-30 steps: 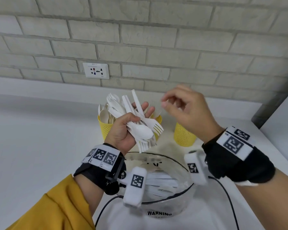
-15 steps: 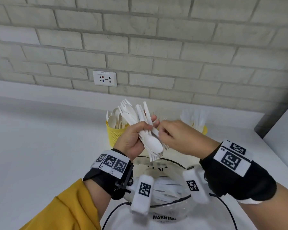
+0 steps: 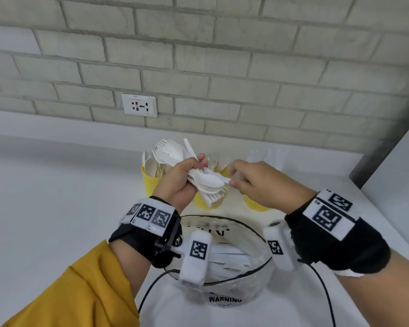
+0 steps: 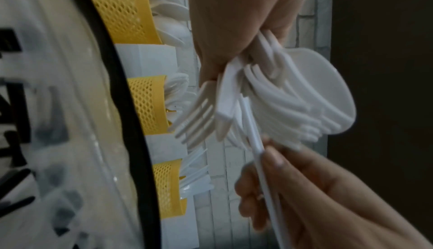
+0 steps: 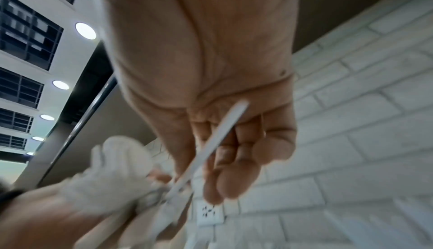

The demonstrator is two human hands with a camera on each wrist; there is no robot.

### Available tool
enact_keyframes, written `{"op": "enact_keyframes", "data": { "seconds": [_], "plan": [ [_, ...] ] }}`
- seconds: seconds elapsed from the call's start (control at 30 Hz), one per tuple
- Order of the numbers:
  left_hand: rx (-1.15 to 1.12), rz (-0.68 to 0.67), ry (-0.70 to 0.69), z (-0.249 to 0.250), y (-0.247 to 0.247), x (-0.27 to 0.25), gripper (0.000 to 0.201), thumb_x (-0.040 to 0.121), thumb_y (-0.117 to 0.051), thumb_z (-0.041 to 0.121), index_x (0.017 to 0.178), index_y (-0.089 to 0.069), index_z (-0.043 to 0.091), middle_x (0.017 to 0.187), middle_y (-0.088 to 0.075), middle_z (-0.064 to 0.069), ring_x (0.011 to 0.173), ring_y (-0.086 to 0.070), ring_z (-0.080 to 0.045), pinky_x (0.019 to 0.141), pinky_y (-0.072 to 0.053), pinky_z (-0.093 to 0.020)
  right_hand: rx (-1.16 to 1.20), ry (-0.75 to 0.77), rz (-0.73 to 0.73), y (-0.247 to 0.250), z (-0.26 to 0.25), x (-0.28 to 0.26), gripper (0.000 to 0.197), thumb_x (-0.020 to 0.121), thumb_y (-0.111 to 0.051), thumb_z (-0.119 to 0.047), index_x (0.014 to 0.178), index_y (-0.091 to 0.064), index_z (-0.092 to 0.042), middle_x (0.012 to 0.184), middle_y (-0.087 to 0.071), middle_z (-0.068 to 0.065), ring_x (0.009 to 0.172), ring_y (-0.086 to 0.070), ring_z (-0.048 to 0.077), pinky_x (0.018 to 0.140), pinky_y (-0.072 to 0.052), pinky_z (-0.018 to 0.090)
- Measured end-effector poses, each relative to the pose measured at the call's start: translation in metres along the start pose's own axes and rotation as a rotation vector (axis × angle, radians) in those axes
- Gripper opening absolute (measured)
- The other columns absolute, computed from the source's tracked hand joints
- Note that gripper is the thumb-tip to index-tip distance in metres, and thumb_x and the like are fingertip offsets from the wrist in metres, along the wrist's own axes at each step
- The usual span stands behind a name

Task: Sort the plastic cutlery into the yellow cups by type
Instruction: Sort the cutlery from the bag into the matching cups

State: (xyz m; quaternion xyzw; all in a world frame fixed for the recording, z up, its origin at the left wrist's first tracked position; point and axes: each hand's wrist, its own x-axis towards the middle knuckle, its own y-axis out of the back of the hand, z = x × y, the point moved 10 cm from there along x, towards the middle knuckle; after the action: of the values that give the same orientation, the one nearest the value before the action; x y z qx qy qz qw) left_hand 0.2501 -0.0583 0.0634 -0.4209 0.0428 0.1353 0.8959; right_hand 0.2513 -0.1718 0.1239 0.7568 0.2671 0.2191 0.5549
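My left hand grips a bundle of white plastic cutlery, spoons and forks mixed, above the yellow cups. The bundle fans out from the fist in the left wrist view. My right hand pinches one thin white piece at the bundle's right end; its handle runs between thumb and fingers. Three yellow mesh cups stand behind: the left cup holds spoons, the middle cup forks, the right cup is mostly hidden by my right hand.
A clear plastic bag with a black rim, printed WARNING, lies open in front of me with more white cutlery inside. A brick wall with a socket backs the white counter. A grey ledge stands at the right.
My right hand came down from above the right cup to the bundle and took hold of one piece. The left hand tipped the bundle more level.
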Motion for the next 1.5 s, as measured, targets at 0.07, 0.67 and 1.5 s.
{"op": "enact_keyframes", "data": {
  "seconds": [0.07,0.67,1.5],
  "plan": [
    [0.036,-0.003,-0.013,-0.003,-0.002,0.0,0.025,0.088,-0.036,-0.01,0.076,-0.052,0.005,0.074,-0.053,-0.004,0.069,-0.051,-0.01,0.065,-0.045,-0.023,-0.004,-0.005,-0.028,-0.011,-0.001,0.003,0.023,0.096,-0.044,-0.021,0.112,-0.054,-0.009,0.084,-0.053,0.004,0.08,-0.05,0.021,0.071,-0.04,0.031],
    [0.211,-0.138,-0.141,0.002,-0.005,0.004,0.018,0.076,-0.057,-0.009,0.078,-0.058,0.008,0.069,-0.056,-0.003,0.062,-0.058,-0.012,0.062,-0.052,-0.024,0.202,-0.457,0.367,0.004,0.166,0.036,0.012,0.085,-0.054,-0.003,0.097,-0.057,-0.002,0.101,-0.054,0.023,0.096,-0.051,0.036,0.079,-0.036,0.03],
    [0.878,-0.232,-0.429,-0.001,-0.035,-0.026,0.012,0.082,-0.058,-0.004,0.092,-0.053,-0.006,0.073,-0.049,-0.002,0.065,-0.048,-0.008,0.058,-0.04,-0.008,0.986,0.091,0.432,0.078,-0.025,0.037,0.021,0.098,-0.04,-0.019,0.078,-0.046,-0.021,0.081,-0.056,0.001,0.07,-0.053,0.01,0.067,-0.044,0.018]
  ]
}}
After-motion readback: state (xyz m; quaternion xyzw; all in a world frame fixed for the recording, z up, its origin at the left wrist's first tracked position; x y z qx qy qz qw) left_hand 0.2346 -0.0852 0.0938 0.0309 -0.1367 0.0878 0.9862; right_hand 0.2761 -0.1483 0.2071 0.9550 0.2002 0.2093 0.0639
